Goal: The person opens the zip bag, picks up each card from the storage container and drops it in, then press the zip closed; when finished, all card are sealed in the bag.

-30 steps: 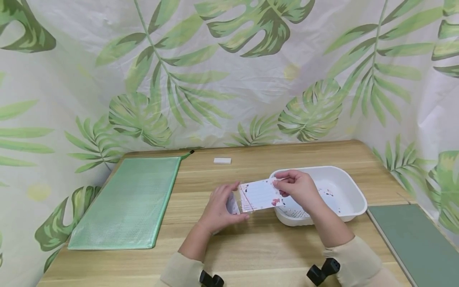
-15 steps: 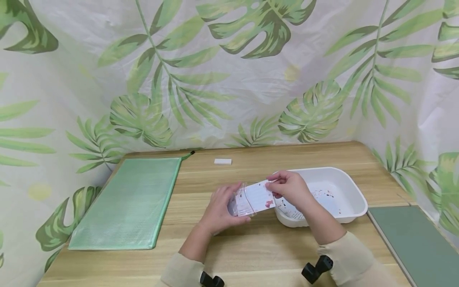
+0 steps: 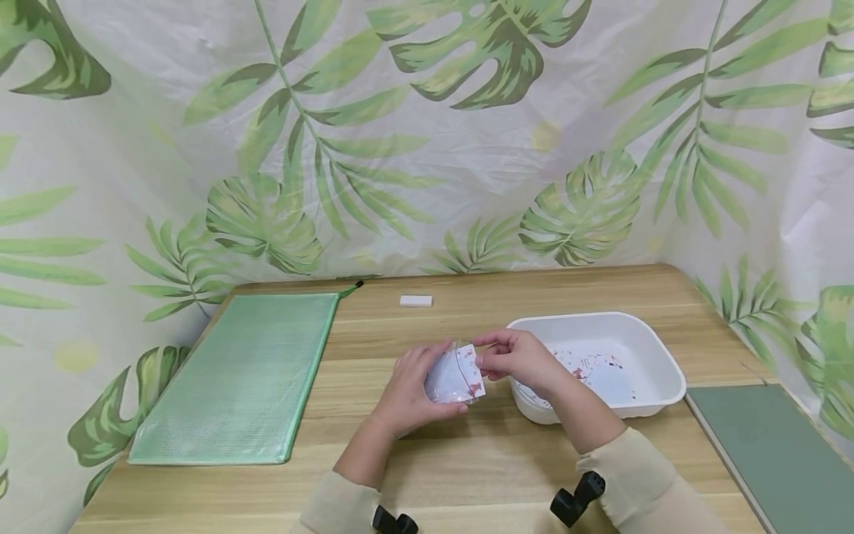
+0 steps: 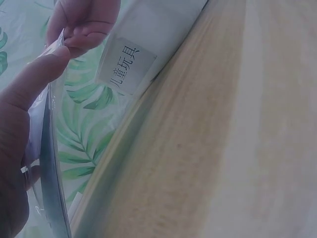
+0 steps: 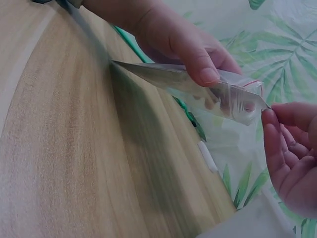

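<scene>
In the head view my left hand (image 3: 403,389) grips a clear zip bag (image 3: 442,387), thumb along its near side and fingers at the far side. A white card (image 3: 470,365) printed with small red and dark figures sits mostly inside the bag, its right end sticking out of the mouth. My right hand (image 3: 523,365) pinches that end between thumb and forefinger. From the right wrist view, the bag (image 5: 237,101) shows a red line near its opening, and the card's corner meets the right fingertips (image 5: 271,113).
A white plastic bin (image 3: 657,393) holding printed cards stands just right of the hands, with a label (image 4: 130,64) on its side. Left lies a green mesh zip pouch (image 3: 233,378). A small white block (image 3: 416,301) lies at the back, a grey-green board (image 3: 774,437) at right.
The card has slid leftward into the bag, from mostly outside to only its end showing. My right hand has moved left with it; the left hand stays nearly still.
</scene>
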{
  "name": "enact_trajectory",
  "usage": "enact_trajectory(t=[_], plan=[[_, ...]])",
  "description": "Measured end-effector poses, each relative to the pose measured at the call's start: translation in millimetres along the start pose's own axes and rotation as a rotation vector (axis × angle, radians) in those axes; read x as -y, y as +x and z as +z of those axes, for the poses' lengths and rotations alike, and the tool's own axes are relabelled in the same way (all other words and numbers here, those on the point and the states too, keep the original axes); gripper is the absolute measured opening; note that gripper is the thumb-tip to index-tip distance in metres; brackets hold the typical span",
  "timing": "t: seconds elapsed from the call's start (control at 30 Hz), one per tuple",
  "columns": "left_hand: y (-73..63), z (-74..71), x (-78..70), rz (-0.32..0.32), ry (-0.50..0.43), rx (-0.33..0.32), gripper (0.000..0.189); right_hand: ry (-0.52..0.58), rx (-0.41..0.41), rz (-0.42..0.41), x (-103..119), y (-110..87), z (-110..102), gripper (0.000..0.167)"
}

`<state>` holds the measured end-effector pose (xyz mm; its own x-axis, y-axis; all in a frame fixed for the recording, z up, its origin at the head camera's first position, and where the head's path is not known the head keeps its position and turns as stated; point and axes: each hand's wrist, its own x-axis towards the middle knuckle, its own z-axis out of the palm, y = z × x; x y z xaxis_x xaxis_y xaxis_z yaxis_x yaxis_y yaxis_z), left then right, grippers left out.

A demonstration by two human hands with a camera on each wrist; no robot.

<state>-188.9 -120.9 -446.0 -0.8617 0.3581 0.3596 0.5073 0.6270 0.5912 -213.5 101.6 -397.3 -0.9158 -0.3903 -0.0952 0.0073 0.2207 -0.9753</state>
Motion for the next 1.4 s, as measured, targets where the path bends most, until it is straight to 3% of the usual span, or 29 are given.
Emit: enact_trajectory(t=[0.2,0.57,0.87,1.1,1.27,1.4], plan=[[-1.4,0.4,-0.7,0.005,0.002,-0.003,0.094,-0.082,0.006,-0.033,-6.0,3.9,4.6,0.038],[-2.4,2.9,-0.4,-0.014,-0.035,-0.004,0.093,-0.248,-0.122,-0.103,-6.3,4.2,26.3,0.026],[-1.5,2.9,-1.1,-0.051,-0.043,0.018,0.095,-0.339,-0.155,-0.116,-5.5,1.8,29.4,0.021],[-1.7,1.0,-1.7,-0.066,-0.055,0.012,0.095,-0.316,-0.191,-0.101,0.1,-1.7,-8.9,0.030],[-0.6,1.8,-0.9,-0.069,-0.056,0.011,0.095,-0.329,-0.238,0.016,-2.8,-5.3,-50.4,0.036],[-0.2,2.9,0.6,-0.068,-0.053,0.000,0.096,-0.408,-0.245,0.110,-13.5,-8.0,-78.6,0.039]])
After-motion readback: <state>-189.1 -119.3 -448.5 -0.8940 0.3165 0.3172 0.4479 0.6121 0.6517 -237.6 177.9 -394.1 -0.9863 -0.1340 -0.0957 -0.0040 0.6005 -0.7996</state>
